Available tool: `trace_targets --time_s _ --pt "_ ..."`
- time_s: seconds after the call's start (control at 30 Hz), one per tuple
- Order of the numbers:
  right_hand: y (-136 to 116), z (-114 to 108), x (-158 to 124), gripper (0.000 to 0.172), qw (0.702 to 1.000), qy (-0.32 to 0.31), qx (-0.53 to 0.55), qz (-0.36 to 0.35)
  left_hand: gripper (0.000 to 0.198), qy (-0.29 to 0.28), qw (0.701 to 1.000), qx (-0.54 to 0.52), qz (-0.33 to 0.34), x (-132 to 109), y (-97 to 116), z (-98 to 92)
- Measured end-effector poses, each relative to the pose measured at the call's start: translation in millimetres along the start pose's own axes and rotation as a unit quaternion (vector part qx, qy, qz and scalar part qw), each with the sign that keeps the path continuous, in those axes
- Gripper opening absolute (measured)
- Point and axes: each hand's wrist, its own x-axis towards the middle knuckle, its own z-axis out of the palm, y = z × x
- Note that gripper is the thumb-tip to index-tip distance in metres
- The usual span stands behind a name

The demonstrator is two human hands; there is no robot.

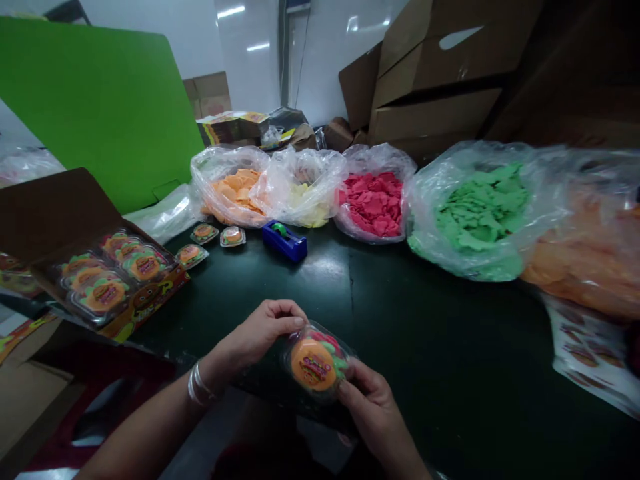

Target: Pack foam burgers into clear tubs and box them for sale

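Observation:
Both hands hold one clear plastic clamshell pack [315, 362] above the dark table's near edge. Inside it are an orange round bun piece with a printed burger label, and red and green pieces. My left hand [265, 330], with silver bangles at the wrist, pinches the pack's upper left corner. Thumb and fingers of my right hand [373, 400] grip its right side. Three similar packs, among them a small burger pack [233, 236], lie farther off on the table. To the left, an open display box [145, 307] holds several such packs.
A blue tape dispenser [285, 241] stands mid-table. Behind it are open plastic bags of orange pieces [240, 190], yellow pieces, red pieces [375, 203] and green pieces [485, 207]. A printed sticker sheet [590, 353] lies at right. Cardboard boxes [435, 123] stack behind; a green panel [100, 107] rises at left.

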Motion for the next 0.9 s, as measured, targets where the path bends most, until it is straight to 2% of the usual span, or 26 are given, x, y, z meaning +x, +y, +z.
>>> trace_targets --time_s 0.17,0.27,0.37,0.47,0.57,0.73,0.9 --pt "-1 0 2 0.02 1.0 -0.007 0.014 -0.011 0.018 0.02 0.998 0.057 -0.013 2 2 5.7" --pt "-4 -1 3 0.02 1.0 -0.005 0.013 -0.018 0.021 -0.001 0.998 0.06 -0.031 3 1 3.5" --pt "-9 0 1 0.022 1.0 0.001 -0.018 -0.024 0.02 -0.019 0.996 0.08 -0.02 3 3 -2.0" --pt "-16 2 -1 0.024 0.999 0.008 -0.048 -0.02 0.017 -0.062 0.993 0.097 -0.026 3 8 -6.2" --pt "-21 3 -6 0.022 0.998 0.004 -0.057 -0.018 0.016 -0.082 0.992 0.092 -0.021 0 13 -4.6" --pt "-29 2 -17 0.021 0.998 -0.007 -0.065 -0.022 0.019 -0.056 0.997 0.046 -0.006 -11 13 8.1" --pt "-32 2 -11 0.027 0.999 0.005 -0.034 0.006 0.021 0.002 1.0 -0.003 -0.012 -9 -8 12.1"
